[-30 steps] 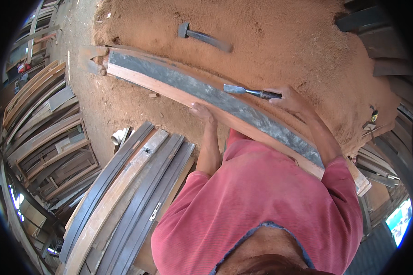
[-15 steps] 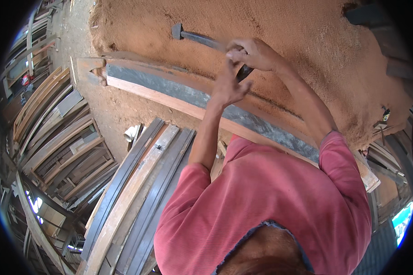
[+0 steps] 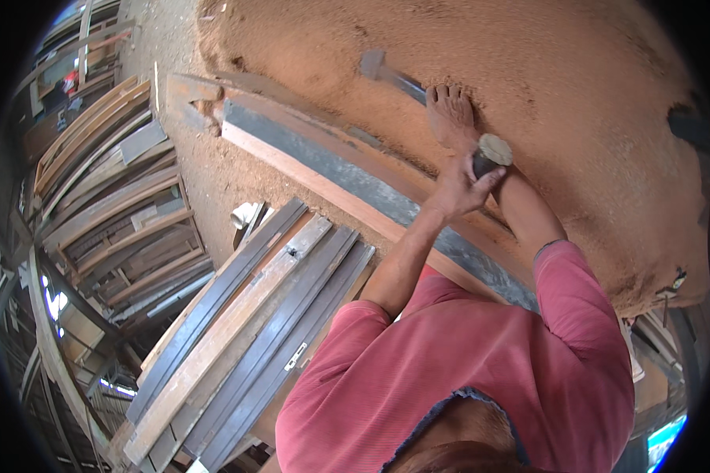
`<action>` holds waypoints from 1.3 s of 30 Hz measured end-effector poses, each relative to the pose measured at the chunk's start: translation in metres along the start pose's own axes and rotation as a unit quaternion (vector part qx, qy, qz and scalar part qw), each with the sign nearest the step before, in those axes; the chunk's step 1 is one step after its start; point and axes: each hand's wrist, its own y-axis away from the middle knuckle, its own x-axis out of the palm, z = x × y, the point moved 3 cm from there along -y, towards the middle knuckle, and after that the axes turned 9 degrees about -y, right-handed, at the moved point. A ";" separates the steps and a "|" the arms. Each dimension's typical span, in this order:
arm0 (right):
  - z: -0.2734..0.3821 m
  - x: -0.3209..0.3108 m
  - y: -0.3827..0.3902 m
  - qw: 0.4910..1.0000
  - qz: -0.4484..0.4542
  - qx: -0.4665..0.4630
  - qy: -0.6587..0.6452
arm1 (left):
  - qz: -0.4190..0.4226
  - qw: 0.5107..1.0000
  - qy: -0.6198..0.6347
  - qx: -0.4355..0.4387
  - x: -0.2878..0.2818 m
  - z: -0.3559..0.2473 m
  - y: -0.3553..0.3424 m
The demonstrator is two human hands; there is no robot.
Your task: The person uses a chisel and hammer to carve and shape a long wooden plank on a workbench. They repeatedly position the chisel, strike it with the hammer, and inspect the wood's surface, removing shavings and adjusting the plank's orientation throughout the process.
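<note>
My left hand [image 3: 459, 191] grips the dark chisel handle [image 3: 487, 164], whose pale round end points up toward the camera; its blade is hidden. Just beyond it, my right hand [image 3: 451, 116] has its fingers curled over the end of the handle of a hammer [image 3: 398, 81] lying on sawdust, metal head to the upper left. Under my forearms runs a long curved timber [image 3: 292, 160] with a mottled dark-grey face and a pale pinkish side strip, ending in a notched block [image 3: 191, 96] at the left.
A stack of grey and pale boards [image 3: 237, 331] lies left of my body. Piles of curved timber frames [image 3: 110, 189] fill the far left. Sawdust [image 3: 584, 94] spreads beyond the timber, with dark timber pieces and a small tool [image 3: 674, 284] at the right edge.
My left hand left the timber's side and moved right, taking the chisel from my right hand. My right hand has let go of the chisel and moved up onto the hammer's handle.
</note>
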 end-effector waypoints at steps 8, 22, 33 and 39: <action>-0.017 -0.007 -0.031 0.980 0.146 0.089 -0.105 | -0.023 0.999 0.017 0.016 -0.006 0.006 0.003; -0.102 -0.208 0.251 0.926 -0.059 0.192 -0.320 | 0.007 0.989 0.135 -0.056 -0.006 0.014 -0.018; -0.120 -0.220 0.190 0.866 -0.021 0.201 -0.457 | 0.059 0.995 -0.002 -0.074 0.027 0.018 -0.032; -0.127 -0.220 0.186 0.893 0.041 0.173 -0.413 | 0.059 0.993 -0.061 -0.079 0.031 0.036 -0.039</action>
